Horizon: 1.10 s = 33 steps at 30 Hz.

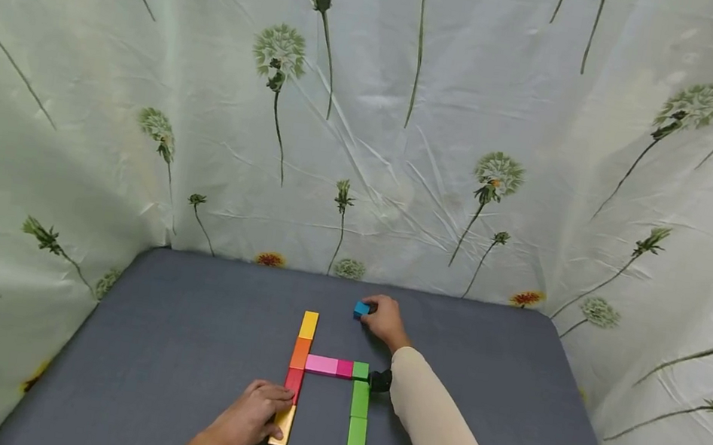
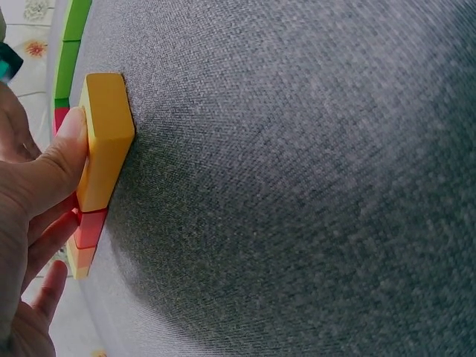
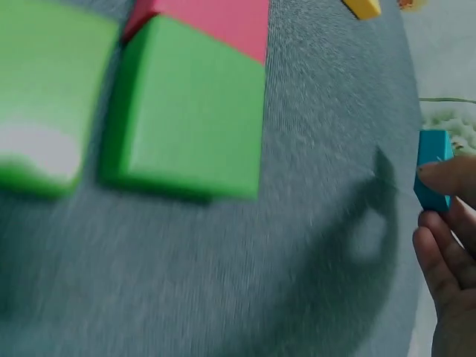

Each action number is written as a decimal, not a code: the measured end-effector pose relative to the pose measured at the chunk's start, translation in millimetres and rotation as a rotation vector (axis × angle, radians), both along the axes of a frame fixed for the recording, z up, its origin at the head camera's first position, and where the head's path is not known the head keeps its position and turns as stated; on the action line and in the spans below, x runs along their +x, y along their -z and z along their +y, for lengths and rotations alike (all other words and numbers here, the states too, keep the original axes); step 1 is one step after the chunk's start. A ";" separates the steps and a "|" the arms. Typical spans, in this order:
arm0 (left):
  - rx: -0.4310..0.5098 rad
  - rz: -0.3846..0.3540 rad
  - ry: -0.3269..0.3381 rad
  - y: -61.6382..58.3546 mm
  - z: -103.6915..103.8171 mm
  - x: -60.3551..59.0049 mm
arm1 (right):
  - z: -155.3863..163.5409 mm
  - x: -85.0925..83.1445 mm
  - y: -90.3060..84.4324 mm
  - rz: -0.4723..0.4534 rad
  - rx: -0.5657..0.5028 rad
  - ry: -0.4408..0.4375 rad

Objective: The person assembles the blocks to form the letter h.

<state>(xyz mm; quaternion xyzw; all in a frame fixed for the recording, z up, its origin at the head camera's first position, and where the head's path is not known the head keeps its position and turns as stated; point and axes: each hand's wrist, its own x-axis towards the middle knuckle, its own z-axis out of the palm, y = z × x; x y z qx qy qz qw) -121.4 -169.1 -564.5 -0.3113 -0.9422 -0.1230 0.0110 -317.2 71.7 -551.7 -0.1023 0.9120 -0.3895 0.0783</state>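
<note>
My right hand pinches a small blue block between thumb and fingertips, above the far part of the table. The same blue block shows in the right wrist view. My left hand rests at the near end of the left column, thumb against the yellow-orange block and fingers by the red block. Above these in the column lie an orange block and a yellow block. A pink block, a magenta block and a small green block form a crossbar.
Two longer green blocks, the upper green block and the lower green block, run toward me from the crossbar's right end. Everything stands on a dark grey cloth-covered table. A flower-printed curtain hangs behind and along the sides.
</note>
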 end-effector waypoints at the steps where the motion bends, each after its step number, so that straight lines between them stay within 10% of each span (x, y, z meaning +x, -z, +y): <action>1: -0.001 -0.008 -0.005 0.1 -0.2 -0.2 | 2.6 1.1 -1.7 -0.007 -0.003 -0.016; 33: 0.001 0.000 -0.007 0.8 0.8 -0.8 | 69.7 63.7 9.7 0.119 0.124 -0.378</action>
